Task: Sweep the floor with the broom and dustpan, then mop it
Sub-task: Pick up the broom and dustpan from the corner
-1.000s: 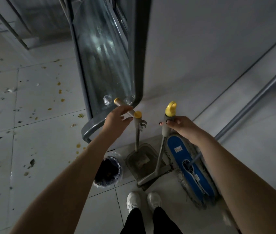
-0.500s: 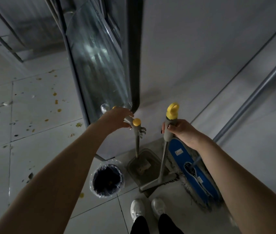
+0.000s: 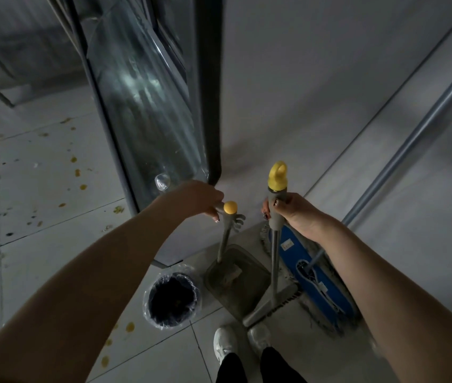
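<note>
Far left: tiled floor (image 3: 39,244) strewn with yellow spots and dark crumbs. Next along, a tall glass panel (image 3: 142,106) in a dark frame, slanting down toward the tiles. Below it, a small round bin (image 3: 146,299) lined with a clear bag, standing upright. Grips with the left hand (image 3: 195,199), fingers curled over, the top of the dustpan's handle just behind its yellow knob (image 3: 230,207). Just right of the bin, the dustpan (image 3: 246,288) itself, grey and dusty, resting on the floor with its handle rising upright. Clasps with the right hand (image 3: 293,214) the grey grip of the broom (image 3: 274,258) right under its yellow loop cap (image 3: 277,176), fingers and thumb wrapped round it. Down on the floor, the broom head (image 3: 271,305), lying against the dustpan's near edge. Right of that, a blue flat mop (image 3: 316,275) along the base of the wall, its grey pole (image 3: 412,139) running up and to the right. Bottom centre, two white shoes (image 3: 235,344) on the tiles
</note>
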`<state>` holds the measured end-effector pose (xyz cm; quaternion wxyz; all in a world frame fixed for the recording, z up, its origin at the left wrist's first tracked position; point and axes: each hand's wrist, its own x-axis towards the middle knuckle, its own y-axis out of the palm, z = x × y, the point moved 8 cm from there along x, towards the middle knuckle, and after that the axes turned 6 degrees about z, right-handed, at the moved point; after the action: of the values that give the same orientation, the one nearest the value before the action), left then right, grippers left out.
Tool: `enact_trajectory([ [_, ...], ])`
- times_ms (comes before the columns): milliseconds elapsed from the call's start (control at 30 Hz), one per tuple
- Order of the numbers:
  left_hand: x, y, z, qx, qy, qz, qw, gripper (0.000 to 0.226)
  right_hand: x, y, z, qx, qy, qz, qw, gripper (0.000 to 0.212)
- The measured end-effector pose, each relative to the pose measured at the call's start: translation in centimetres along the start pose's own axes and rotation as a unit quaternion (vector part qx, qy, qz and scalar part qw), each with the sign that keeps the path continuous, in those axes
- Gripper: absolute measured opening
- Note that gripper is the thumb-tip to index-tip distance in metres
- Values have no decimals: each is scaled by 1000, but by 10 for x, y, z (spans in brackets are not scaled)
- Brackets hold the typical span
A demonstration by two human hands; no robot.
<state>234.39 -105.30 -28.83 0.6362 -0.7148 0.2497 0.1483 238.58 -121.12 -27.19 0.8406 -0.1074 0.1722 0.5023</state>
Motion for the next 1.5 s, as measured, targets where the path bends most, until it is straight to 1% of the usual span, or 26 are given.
enact_trajectory([
  [67,-1,-1,-11,3,13,-21,1000,37,-2,1,4,-11,0,-1,1000,83],
  [133,-3,0,-21,2,24,-21,999,37,-7,-2,9,-18,0,-8,1000,84],
  [300,-11,6,-40,-17,31,23,999,35,-23,-12,20,-31,-13,-31,999,84],
  [367,-15,8,-48,-94,19,53,994,27,-32,-15,24,-32,-25,-40,998,83],
  [433,-22,11,-57,-219,5,78,973,20,-42,-18,27,-34,-36,-51,998,83],
  [500,-31,17,-64,-339,-10,100,936,16,-51,-20,27,-30,-40,-60,997,83],
  [567,-39,25,-74,-440,-17,119,890,13,-60,-23,25,-29,-42,-68,996,84],
  [600,-43,29,-80,-489,-22,128,863,12,-65,-24,24,-30,-42,-69,996,85],
  [700,-52,35,-103,-626,-30,143,766,16,-77,-28,19,-33,-46,-71,996,85],
  [767,-57,32,-120,-681,-21,126,721,15,-86,-33,15,-32,-47,-73,996,82],
  [833,-59,29,-133,-730,-25,92,677,15,-92,-38,12,-36,-45,-75,995,80],
  [900,-62,26,-142,-781,-49,45,621,20,-100,-42,8,-35,-49,-73,996,78],
  [967,-63,24,-149,-825,-59,10,562,19,-106,-43,6,-32,-56,-71,995,76],
  [1000,-65,22,-153,-847,-59,-2,529,17,-109,-43,6,-30,-63,-69,995,75],
  [1133,-78,22,-178,-926,-37,-20,376,15,-122,-41,9,-28,-78,-60,995,74],
  [1200,-85,19,-190,-946,-17,-38,321,17,-129,-39,12,-32,-85,-49,995,74],
  [1267,-92,17,-198,-957,-7,-68,283,22,-136,-36,14,-34,-92,-38,994,75],
  [1367,-103,22,-203,-954,-31,-125,269,23,-148,-31,18,-34,-107,-19,994,75],
  [1500,-122,28,-218,-959,-35,-145,242,23,-163,-20,25,-39,-123,0,992,58],
])
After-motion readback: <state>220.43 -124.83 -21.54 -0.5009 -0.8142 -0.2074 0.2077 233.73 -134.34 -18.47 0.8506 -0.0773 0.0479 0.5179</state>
